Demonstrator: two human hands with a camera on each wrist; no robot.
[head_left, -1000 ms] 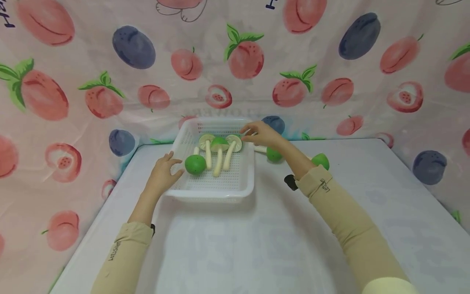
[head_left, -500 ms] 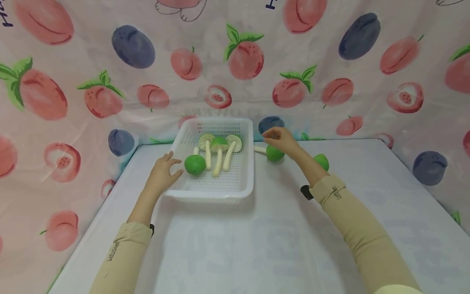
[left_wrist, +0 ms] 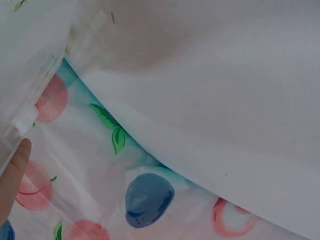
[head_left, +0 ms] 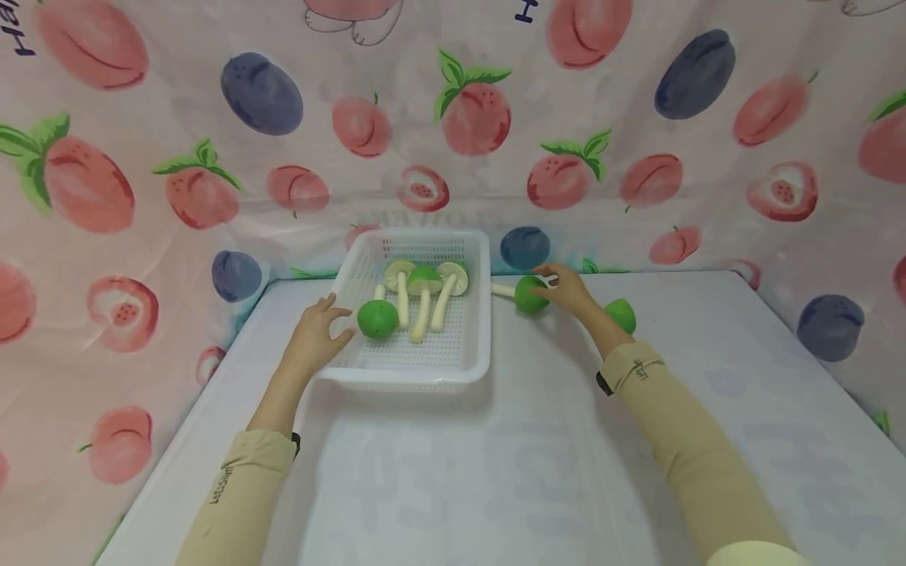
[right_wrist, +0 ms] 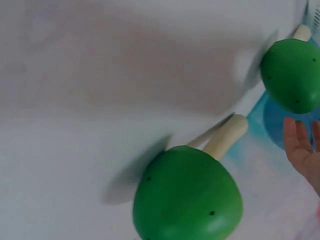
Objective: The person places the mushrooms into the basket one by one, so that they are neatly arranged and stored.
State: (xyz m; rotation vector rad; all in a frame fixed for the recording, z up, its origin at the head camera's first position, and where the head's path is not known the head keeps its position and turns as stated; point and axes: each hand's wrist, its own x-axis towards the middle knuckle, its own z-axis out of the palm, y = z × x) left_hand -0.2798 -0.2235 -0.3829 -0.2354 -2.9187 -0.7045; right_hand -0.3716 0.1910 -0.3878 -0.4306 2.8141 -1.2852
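Note:
My right hand (head_left: 569, 292) reaches down at a toy mushroom with a green cap (head_left: 531, 295), which lies on the table right of the basket. Its fingertips are right at the cap, and in the right wrist view the fingers (right_wrist: 297, 136) show beside that cap (right_wrist: 295, 75), parted and not closed round it. At the left wall of the white plastic basket (head_left: 476, 372) is my left hand (head_left: 314, 334), fingers spread and relaxed. Inside the basket lie several green-capped mushrooms, one with its cap (head_left: 377, 319) toward my left hand.
Another green-capped mushroom (head_left: 620, 316) lies farther right, under the right forearm in the head view; its pale stem (right_wrist: 227, 136) shows in the right wrist view. A fruit-print cloth (head_left: 602, 228) hangs behind the white table (head_left: 453, 479).
My right hand has moved away from over the basket's right rim, to the right and down to the mushroom outside. The left hand stays at the basket.

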